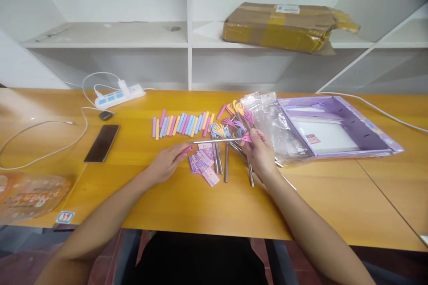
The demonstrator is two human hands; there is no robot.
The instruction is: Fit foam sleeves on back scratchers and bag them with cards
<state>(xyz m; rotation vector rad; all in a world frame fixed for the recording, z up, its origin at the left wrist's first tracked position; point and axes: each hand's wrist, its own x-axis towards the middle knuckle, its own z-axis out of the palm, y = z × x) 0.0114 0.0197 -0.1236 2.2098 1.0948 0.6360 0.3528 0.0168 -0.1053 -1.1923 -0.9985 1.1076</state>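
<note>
My left hand [167,161] pinches a pink sleeve [186,148] at the left end of a thin metal rod [217,141]. My right hand [260,152] grips the rod's other end, where a small pink hand-shaped tip [246,138] sits. The rod is held level just above the yellow table [187,200]. Below it lie several loose metal rods [226,162] and small pink and purple cards [204,164]. Behind it is a heap of pastel hand-shaped tips [230,120] and a row of pastel sleeves [182,124].
A crumpled clear plastic bag [274,124] and an open purple box [337,129] lie to the right. A dark phone [102,142], a power strip [120,95] with white cables and an orange packet [30,196] are on the left. A taped cardboard parcel [287,26] rests on the white shelf.
</note>
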